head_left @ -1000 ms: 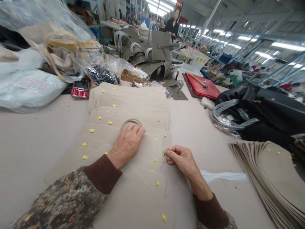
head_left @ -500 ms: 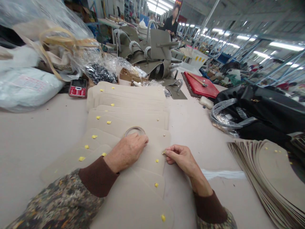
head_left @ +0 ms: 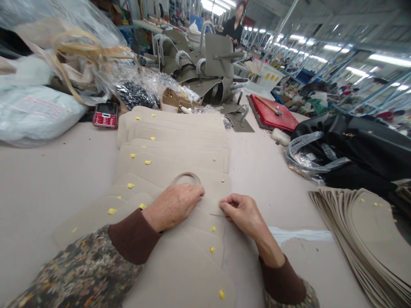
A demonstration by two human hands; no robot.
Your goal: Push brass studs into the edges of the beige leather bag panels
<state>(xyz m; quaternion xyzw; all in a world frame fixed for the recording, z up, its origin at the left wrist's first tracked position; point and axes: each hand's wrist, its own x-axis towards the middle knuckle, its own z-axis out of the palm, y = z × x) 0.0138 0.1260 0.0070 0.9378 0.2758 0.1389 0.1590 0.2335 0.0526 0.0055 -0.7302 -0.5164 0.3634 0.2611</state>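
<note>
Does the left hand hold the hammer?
No, the left hand rests flat on the beige pieces, and the hammer lies on the red board.

Left hand (head_left: 175, 205) covers the near arc of the ring (head_left: 186, 178). Just right of the ring, the fingers (head_left: 226, 207) of the right hand (head_left: 245, 214) pinch together, and whatever's inside is too small to tell. Far right of the ring, the panel stack (head_left: 362, 239) runs off the edge. Way beyond the ring, a person (head_left: 233, 29), hands too small to make out.

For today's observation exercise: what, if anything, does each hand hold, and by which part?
The right hand pinches a panel at its right edge. The left hand grips nothing; it lies flat on the panel by a ring.
</note>
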